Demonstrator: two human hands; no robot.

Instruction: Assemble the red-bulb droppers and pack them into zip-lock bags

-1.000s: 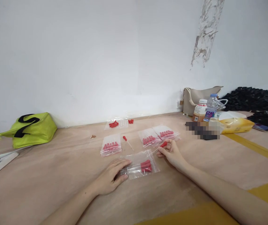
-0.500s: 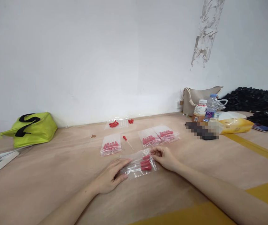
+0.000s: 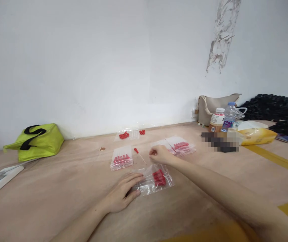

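Note:
A clear zip bag (image 3: 147, 185) lies on the brown-covered table, holding several droppers with red bulbs (image 3: 159, 177) and clear tubes. My left hand (image 3: 125, 191) rests on the bag's left end, fingers stretched out and thumb apart. Above and behind the bag is my right hand (image 3: 162, 155), its fingers curled in, with nothing seen in them. Just left of those fingertips a single dropper (image 3: 140, 156) lies loose, red bulb pointing away. One pile of filled bags (image 3: 121, 158) sits to its left. Another pile of filled bags (image 3: 181, 146) is partly hidden behind my right hand.
At the back lies a clear bag with loose red bulbs (image 3: 124, 135). A yellow-green bag (image 3: 41, 141) stands at left. To the right are bottles (image 3: 217, 120), a beige pouch (image 3: 204, 112), a yellow tissue pack (image 3: 258, 135) and a black heap (image 3: 277, 107).
My right hand has let go of the bag's right end and moved up and left toward the loose dropper. The red bulbs inside the bag now lie closer together. My left hand stays on the bag.

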